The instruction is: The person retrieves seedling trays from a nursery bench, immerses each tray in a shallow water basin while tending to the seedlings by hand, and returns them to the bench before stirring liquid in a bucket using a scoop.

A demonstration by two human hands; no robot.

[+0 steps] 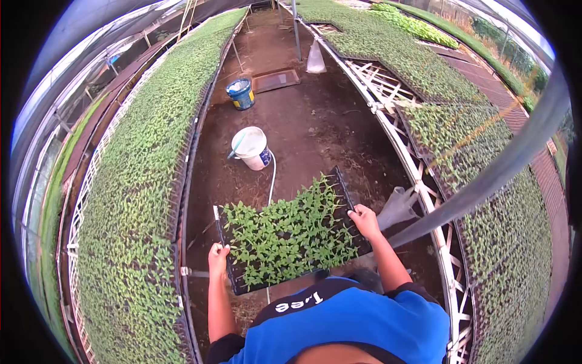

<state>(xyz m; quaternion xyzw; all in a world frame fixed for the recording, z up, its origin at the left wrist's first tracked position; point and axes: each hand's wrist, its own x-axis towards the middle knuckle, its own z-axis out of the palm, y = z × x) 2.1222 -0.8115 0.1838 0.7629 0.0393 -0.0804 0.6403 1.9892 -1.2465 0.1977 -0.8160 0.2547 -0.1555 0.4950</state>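
A black seedling tray [341, 182] full of small green seedlings [288, 233] is held level in front of my body, above the dirt aisle. My left hand [218, 258] grips its left edge, the thumb on the rim and the fingers curled beneath. On the opposite side my right hand [365, 221] is closed on the right edge in the same way. The undersides of both hands' grips are hidden by the tray. Some cells near the tray's far and right edges show dark soil.
Long benches of seedlings line the aisle, a left bench [139, 176] and a right bench [418, 79] with bare slats [382, 82]. A white bucket [250, 145] with a hose and a blue bucket [241, 95] stand ahead. A grey pole [485, 188] slants close on the right.
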